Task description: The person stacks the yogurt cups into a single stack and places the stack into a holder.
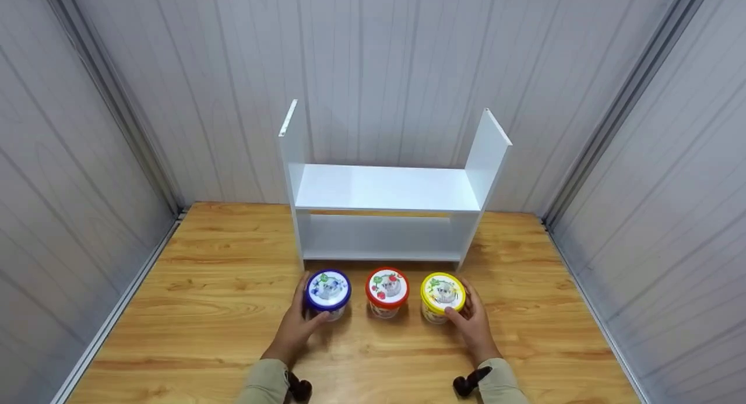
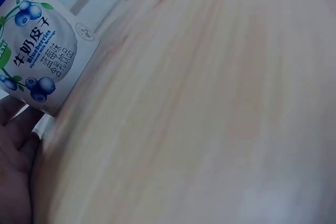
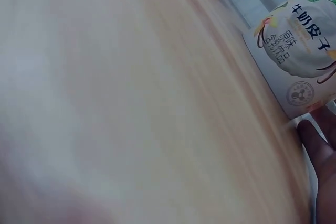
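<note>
Three lidded milk-drink cups stand upright in a row on the wooden table. At the left is the blueberry cup with a blue-rimmed lid (image 1: 328,290), its printed side (image 2: 44,51) large in the left wrist view. My left hand (image 1: 296,328) grips it from the left, thumb at the front. The red-lidded cup (image 1: 387,287) in the middle is touched by neither hand. On the right, my right hand (image 1: 475,325) holds the yellow-lidded cup (image 1: 443,293) from its right side, thumb near the lid's front rim. Its printed side (image 3: 296,40) shows in the right wrist view.
Just behind the cups stands a white two-tier shelf (image 1: 387,188) with tall side panels. Light panelled walls (image 1: 384,71) close off the back and both sides. Wooden tabletop (image 1: 233,276) stretches to the left and right of the shelf.
</note>
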The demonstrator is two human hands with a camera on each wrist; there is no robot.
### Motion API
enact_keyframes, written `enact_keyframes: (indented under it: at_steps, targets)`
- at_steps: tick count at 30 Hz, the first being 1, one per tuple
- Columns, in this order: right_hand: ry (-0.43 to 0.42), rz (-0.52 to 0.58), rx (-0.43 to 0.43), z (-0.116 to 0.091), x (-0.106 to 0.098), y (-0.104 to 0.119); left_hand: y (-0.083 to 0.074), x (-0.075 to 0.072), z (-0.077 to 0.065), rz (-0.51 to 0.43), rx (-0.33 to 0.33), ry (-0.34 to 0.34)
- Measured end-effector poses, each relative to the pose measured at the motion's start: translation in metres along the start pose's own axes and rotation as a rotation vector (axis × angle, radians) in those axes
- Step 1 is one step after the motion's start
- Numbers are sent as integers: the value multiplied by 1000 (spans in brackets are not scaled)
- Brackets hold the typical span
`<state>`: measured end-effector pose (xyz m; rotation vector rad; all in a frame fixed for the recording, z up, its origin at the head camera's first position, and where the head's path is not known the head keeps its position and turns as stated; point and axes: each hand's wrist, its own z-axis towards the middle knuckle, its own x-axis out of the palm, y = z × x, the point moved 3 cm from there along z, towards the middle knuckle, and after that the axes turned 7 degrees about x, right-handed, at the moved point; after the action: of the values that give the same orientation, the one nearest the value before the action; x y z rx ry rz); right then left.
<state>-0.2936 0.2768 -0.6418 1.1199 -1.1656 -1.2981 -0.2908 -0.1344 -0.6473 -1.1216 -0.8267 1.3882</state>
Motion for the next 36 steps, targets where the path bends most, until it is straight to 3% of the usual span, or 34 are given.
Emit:
enact_keyframes:
  at_steps: [10, 17, 36]
  targets:
    - [-60, -20, -7, -1, 2, -7, 1, -3, 0, 63, 108, -73]
    - [-80, -72, 10, -3, 3, -6, 0, -4, 0, 129, 74, -126]
    - [-71, -80, 12, -4, 2, -2, 0, -6, 0, 146, -7, -138]
